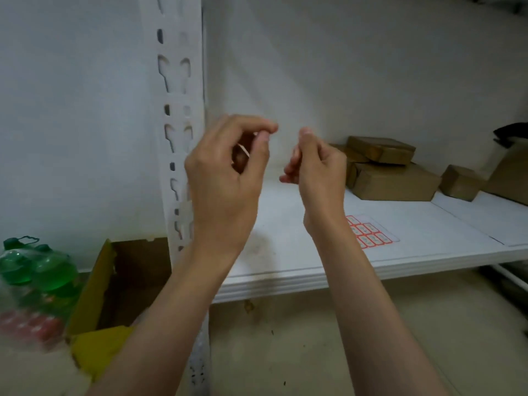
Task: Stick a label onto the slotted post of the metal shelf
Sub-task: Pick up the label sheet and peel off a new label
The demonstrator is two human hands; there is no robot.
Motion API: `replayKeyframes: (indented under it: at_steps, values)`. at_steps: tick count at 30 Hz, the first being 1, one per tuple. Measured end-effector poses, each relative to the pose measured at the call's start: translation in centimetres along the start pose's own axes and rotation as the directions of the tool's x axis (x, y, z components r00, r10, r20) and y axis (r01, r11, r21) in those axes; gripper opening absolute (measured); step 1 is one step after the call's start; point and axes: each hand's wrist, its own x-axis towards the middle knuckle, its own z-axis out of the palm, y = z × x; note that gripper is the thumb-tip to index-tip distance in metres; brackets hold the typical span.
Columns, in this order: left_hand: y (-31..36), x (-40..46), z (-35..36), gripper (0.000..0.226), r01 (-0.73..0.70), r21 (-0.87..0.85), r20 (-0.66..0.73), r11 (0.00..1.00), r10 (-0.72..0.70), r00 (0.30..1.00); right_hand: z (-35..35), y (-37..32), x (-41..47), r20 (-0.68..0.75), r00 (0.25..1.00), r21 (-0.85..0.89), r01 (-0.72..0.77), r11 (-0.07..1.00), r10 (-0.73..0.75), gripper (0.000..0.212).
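White wall (71, 110) behind, pale floor (328, 338) below. White metal shelf (414, 238) running right from slotted post (177, 110); post upright at left centre, keyhole slots down its face. Brown cardboard boxes (391, 172) stacked at back of shelf, smaller ones further right. Open yellow carton (97, 295) on floor left of post; green bottles (40, 270) in plastic wrap beside it, blurred. Label sheet (371, 232) with red-bordered stickers flat on shelf near front edge, partly hidden by right forearm.

Left hand (225, 178) raised just right of post, overlapping its edge; grip narrow, thumb and forefinger pinched on a small pale label (245, 150), seen edge-on inside curled fingers. Label apart from post, not stuck. Right hand (317, 167) raised near left hand, not touching; fingers curled inward, thumb tip up; cannot tell whether anything held.
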Motion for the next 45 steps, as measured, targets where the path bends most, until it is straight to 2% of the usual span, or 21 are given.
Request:
replayKeyframes:
  at_steps: [3, 5, 7, 9, 11, 13, 14, 17, 19, 20, 21, 23, 25, 27, 30, 32, 34, 36, 38, 40, 45]
  values:
    - [-1.5, -3.4, 3.3, 0.010, 0.171, -0.006, 0.213, 0.985, -0.166, 0.963, -4.3, 2.0, 0.7, -0.138, 0.978, -0.074, -0.169, 0.983, 0.158, 0.065]
    - [-2.8, -5.6, 5.7, 0.018, 0.258, 0.081, 0.389, 0.963, -0.269, 0.881, -7.1, 3.0, 1.0, -0.213, 0.944, -0.115, -0.280, 0.953, 0.252, 0.066]
    - [-3.7, -7.8, 7.9, 0.020, 0.216, 0.235, 0.576, 0.948, -0.315, 0.754, -9.5, 3.5, 1.3, -0.263, 0.907, -0.133, -0.373, 0.918, 0.330, 0.053]
    - [-4.3, -9.6, 9.6, 0.036, 0.124, 0.345, 0.721, 0.930, -0.347, 0.599, -11.5, 3.6, 1.4, -0.283, 0.880, -0.164, -0.437, 0.885, 0.382, 0.039]
    - [-4.9, -11.2, 10.8, 0.057, 0.036, 0.411, 0.807, 0.911, -0.382, 0.450, -12.8, 3.9, 1.6, -0.294, 0.869, -0.224, -0.467, 0.855, 0.398, 0.034]
    - [-5.5, -12.4, 11.6, 0.068, -0.034, 0.432, 0.841, 0.901, -0.388, 0.376, -13.6, 4.3, 1.9, -0.301, 0.871, -0.293, -0.472, 0.831, 0.389, 0.033]
    - [-5.8, -12.7, 11.9, 0.069, -0.056, 0.427, 0.846, 0.902, -0.377, 0.377, -13.9, 4.6, 2.0, -0.297, 0.874, -0.329, -0.471, 0.818, 0.384, 0.033]
    - [-6.1, -12.7, 12.5, 0.068, -0.175, 0.384, 0.841, 0.907, -0.266, 0.471, -14.8, 5.4, 2.0, -0.256, 0.878, -0.437, -0.478, 0.762, 0.404, 0.031]
    - [-5.5, -12.4, 12.6, 0.055, -0.288, 0.362, 0.844, 0.887, -0.180, 0.505, -15.6, 5.8, 1.8, -0.242, 0.873, -0.526, -0.484, 0.699, 0.423, 0.032]
    - [-5.2, -12.5, 12.6, 0.043, -0.297, 0.350, 0.840, 0.889, -0.157, 0.520, -16.1, 5.9, 1.6, -0.239, 0.869, -0.579, -0.485, 0.655, 0.432, 0.034]
    - [-4.8, -12.7, 12.6, 0.030, -0.249, 0.344, 0.817, 0.905, -0.159, 0.554, -16.5, 6.0, 1.4, -0.241, 0.863, -0.621, -0.489, 0.612, 0.445, 0.037]
    - [-4.4, -13.0, 12.5, 0.012, -0.089, 0.338, 0.721, 0.937, -0.197, 0.664, -17.2, 6.1, 0.8, -0.254, 0.841, -0.655, -0.513, 0.554, 0.478, 0.044]
    - [-4.4, -12.9, 12.5, 0.015, 0.015, 0.294, 0.598, 0.956, -0.197, 0.777, -17.5, 6.2, 0.5, -0.269, 0.819, -0.637, -0.546, 0.544, 0.507, 0.054]
    - [-4.2, -12.5, 12.4, 0.011, 0.040, 0.206, 0.522, 0.978, -0.144, 0.841, -17.4, 6.2, 0.7, -0.273, 0.794, -0.559, -0.590, 0.583, 0.543, 0.062]
    - [-3.9, -12.3, 11.8, 0.005, -0.046, 0.098, 0.570, 0.994, -0.018, 0.821, -16.5, 6.0, 1.3, -0.238, 0.776, -0.245, -0.630, 0.737, 0.584, 0.055]
    - [-4.1, -12.3, 11.2, 0.012, -0.125, 0.054, 0.638, 0.991, 0.062, 0.768, -15.9, 5.4, 1.2, -0.238, 0.793, -0.090, -0.593, 0.800, 0.561, 0.028]
    - [-3.9, -11.9, 10.8, 0.036, -0.070, 0.044, 0.705, 0.997, 0.018, 0.709, -15.6, 4.9, 0.9, -0.223, 0.815, -0.096, -0.564, 0.820, 0.535, 0.015]
    - [-3.3, -11.2, 10.7, 0.054, 0.110, 0.065, 0.732, 0.992, -0.122, 0.671, -15.5, 4.6, 0.7, -0.162, 0.838, -0.130, -0.541, 0.831, 0.521, 0.013]
    - [-3.1, -10.7, 10.8, 0.055, 0.217, 0.070, 0.683, 0.974, -0.205, 0.701, -15.4, 4.4, 0.6, -0.091, 0.854, -0.181, -0.520, 0.835, 0.512, 0.010]
    - [-3.3, -10.2, 10.9, 0.055, 0.245, 0.090, 0.610, 0.965, -0.248, 0.752, -15.2, 4.1, 0.6, -0.014, 0.861, -0.262, -0.494, 0.829, 0.508, 0.010]
    - [-3.9, -9.0, 10.6, 0.047, 0.347, 0.148, 0.452, 0.926, -0.376, 0.809, -14.6, 4.1, 0.6, 0.139, 0.818, -0.366, -0.482, 0.796, 0.559, 0.017]
